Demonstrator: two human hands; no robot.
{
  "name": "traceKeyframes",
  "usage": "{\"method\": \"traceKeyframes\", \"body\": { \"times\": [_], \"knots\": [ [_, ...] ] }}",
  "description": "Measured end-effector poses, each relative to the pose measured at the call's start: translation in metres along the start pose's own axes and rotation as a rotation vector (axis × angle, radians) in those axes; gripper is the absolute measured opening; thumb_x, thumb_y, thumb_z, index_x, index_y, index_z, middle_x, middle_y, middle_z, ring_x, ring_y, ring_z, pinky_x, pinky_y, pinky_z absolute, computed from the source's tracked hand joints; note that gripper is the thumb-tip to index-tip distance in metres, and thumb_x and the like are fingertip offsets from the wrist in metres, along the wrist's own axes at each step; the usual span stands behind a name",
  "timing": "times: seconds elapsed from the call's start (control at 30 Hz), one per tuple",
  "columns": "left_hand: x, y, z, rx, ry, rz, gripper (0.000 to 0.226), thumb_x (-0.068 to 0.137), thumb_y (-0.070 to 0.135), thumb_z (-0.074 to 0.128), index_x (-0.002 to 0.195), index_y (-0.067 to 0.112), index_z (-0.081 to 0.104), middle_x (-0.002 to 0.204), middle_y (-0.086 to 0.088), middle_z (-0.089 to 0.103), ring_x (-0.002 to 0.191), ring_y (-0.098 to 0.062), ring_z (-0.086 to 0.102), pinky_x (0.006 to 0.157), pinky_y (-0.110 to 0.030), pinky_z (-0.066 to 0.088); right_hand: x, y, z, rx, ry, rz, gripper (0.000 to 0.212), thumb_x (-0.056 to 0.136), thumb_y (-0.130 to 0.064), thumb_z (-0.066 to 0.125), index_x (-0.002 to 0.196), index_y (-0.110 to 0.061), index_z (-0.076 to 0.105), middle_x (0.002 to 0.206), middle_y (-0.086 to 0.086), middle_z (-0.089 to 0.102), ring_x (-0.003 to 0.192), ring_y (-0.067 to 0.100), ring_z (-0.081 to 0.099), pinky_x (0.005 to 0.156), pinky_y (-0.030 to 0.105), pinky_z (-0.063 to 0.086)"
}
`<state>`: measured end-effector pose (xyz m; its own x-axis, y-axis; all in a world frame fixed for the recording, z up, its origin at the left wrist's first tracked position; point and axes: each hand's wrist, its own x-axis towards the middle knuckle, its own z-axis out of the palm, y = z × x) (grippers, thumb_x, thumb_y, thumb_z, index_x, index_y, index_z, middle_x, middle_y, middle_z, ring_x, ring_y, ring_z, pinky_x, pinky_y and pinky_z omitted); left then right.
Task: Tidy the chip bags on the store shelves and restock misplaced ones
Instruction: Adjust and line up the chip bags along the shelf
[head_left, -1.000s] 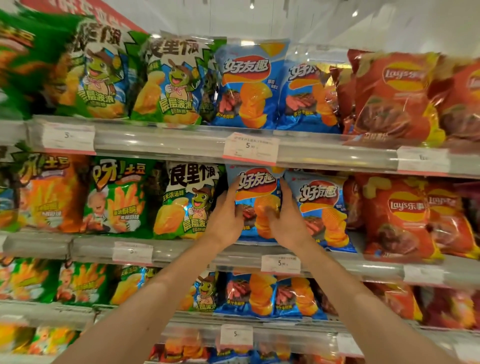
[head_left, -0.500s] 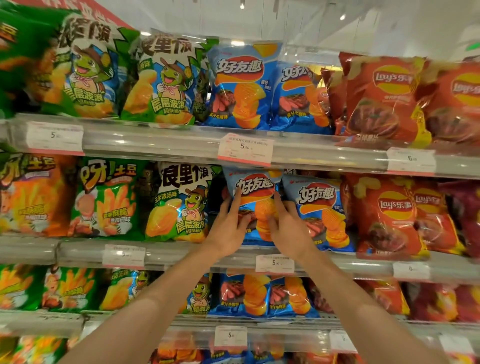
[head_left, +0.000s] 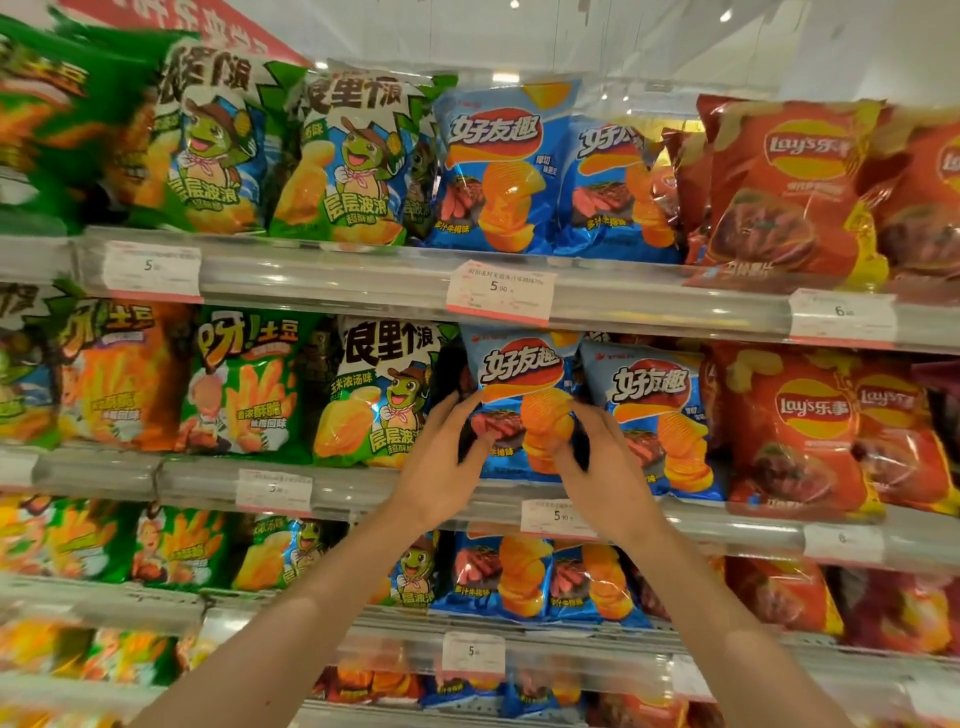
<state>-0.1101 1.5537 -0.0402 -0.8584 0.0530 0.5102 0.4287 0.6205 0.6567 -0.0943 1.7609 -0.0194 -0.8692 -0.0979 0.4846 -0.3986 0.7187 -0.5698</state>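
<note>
A blue chip bag (head_left: 522, 379) with an orange logo stands upright on the middle shelf (head_left: 363, 483), between a green cartoon-frog bag (head_left: 382, 395) and a second blue bag (head_left: 654, 415). My left hand (head_left: 441, 465) holds its lower left edge, fingers spread against the bag. My right hand (head_left: 597, 457) grips its lower right side. Both hands cover the bottom part of the bag.
Red Lay's bags (head_left: 795, 431) fill the right of each shelf. Green and orange fries bags (head_left: 244, 384) sit to the left. More blue bags stand on the top shelf (head_left: 498, 166) and on the lower shelf (head_left: 498, 571). Price tags (head_left: 498, 291) line the shelf rails.
Both hands have slid down and apart on the blue bag, from flat on its front to its lower sides. The bag stands a little straighter.
</note>
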Motion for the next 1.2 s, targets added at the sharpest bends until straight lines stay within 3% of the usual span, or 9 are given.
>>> {"method": "traceKeyframes", "body": {
  "times": [0.07,0.17,0.4,0.57,0.63,0.73,0.9,1.03,1.2],
  "knots": [
    [-0.018,-0.002,-0.011,-0.078,0.027,-0.007,0.043,0.100,0.027,0.055,0.142,0.028,0.047,0.144,-0.001,0.044,0.131,-0.018,0.048,0.111,-0.039,0.043,-0.014,0.001,-0.001,-0.001,0.045,-0.024,0.048,0.101,-0.032,0.055,0.145,-0.016,0.047,0.149,0.003,0.043,0.137,0.021,0.044,0.111,0.033,0.038],
    [-0.053,0.002,-0.024,-0.085,0.074,-0.011,0.032,0.100,0.022,0.056,0.132,0.026,0.055,0.123,0.005,0.052,0.111,-0.004,0.055,0.095,-0.026,0.049,-0.042,-0.003,0.002,0.063,0.128,-0.106,0.037,0.100,-0.029,0.057,0.135,-0.019,0.057,0.142,-0.001,0.050,0.133,0.010,0.042,0.112,0.034,0.036],
    [-0.133,-0.024,-0.047,-0.005,0.024,-0.167,0.038,0.098,0.037,0.055,0.135,0.030,0.053,0.125,0.015,0.055,0.113,0.000,0.055,0.097,-0.030,0.048,-0.120,-0.002,0.037,0.108,-0.070,0.051,0.047,0.098,-0.051,0.046,0.138,-0.027,0.054,0.130,-0.009,0.060,0.120,0.014,0.057,0.101,0.036,0.048],
    [-0.176,-0.067,-0.076,0.093,-0.092,-0.249,0.041,0.097,0.043,0.053,0.137,0.034,0.050,0.121,0.018,0.058,0.107,0.001,0.056,0.091,-0.033,0.051,-0.172,0.000,0.072,0.072,-0.194,0.343,0.062,0.089,-0.065,0.037,0.138,-0.030,0.052,0.112,-0.009,0.070,0.080,-0.002,0.064,0.068,0.019,0.048],
    [-0.189,-0.089,-0.090,0.116,-0.104,-0.251,0.040,0.098,0.034,0.056,0.138,0.030,0.051,0.124,0.020,0.055,0.109,0.001,0.054,0.092,-0.028,0.048,-0.187,-0.008,0.089,0.024,-0.156,0.391,0.066,0.088,-0.067,0.033,0.135,-0.027,0.055,0.112,-0.008,0.070,0.085,-0.002,0.062,0.071,0.018,0.046],
    [-0.200,-0.123,-0.124,0.092,-0.136,-0.244,0.038,0.098,0.034,0.057,0.136,0.032,0.053,0.123,0.020,0.055,0.102,0.010,0.052,0.084,-0.018,0.043,-0.204,-0.032,0.116,0.017,-0.092,0.498,0.061,0.089,-0.064,0.038,0.130,-0.025,0.059,0.108,-0.005,0.072,0.094,0.012,0.067,0.081,0.033,0.055],
    [-0.204,-0.181,-0.207,0.035,-0.159,-0.226,0.037,0.097,0.036,0.057,0.134,0.033,0.054,0.125,0.013,0.060,0.103,0.000,0.059,0.085,-0.031,0.050,-0.222,-0.099,0.162,-0.034,0.016,0.610,0.029,0.098,-0.039,0.056,0.120,-0.023,0.065,0.101,-0.003,0.070,0.090,0.013,0.066,0.078,0.033,0.052],
    [-0.201,-0.212,-0.263,0.030,-0.131,-0.206,0.042,0.093,0.047,0.051,0.133,0.032,0.054,0.121,0.013,0.062,0.106,-0.006,0.061,0.085,-0.036,0.053,-0.216,-0.143,0.188,-0.040,0.031,0.629,0.037,0.094,-0.048,0.051,0.121,-0.026,0.064,0.115,0.001,0.071,0.098,0.015,0.069,0.086,0.043,0.057],
    [-0.179,-0.232,-0.306,0.091,-0.133,-0.133,0.047,0.094,0.050,0.047,0.137,0.032,0.051,0.120,0.010,0.062,0.099,0.000,0.059,0.074,-0.023,0.047,-0.181,-0.186,0.196,-0.055,0.055,0.568,0.056,0.089,-0.059,0.045,0.130,-0.024,0.060,0.112,-0.004,0.070,0.097,0.011,0.067,0.083,0.037,0.056]
  ]
}}
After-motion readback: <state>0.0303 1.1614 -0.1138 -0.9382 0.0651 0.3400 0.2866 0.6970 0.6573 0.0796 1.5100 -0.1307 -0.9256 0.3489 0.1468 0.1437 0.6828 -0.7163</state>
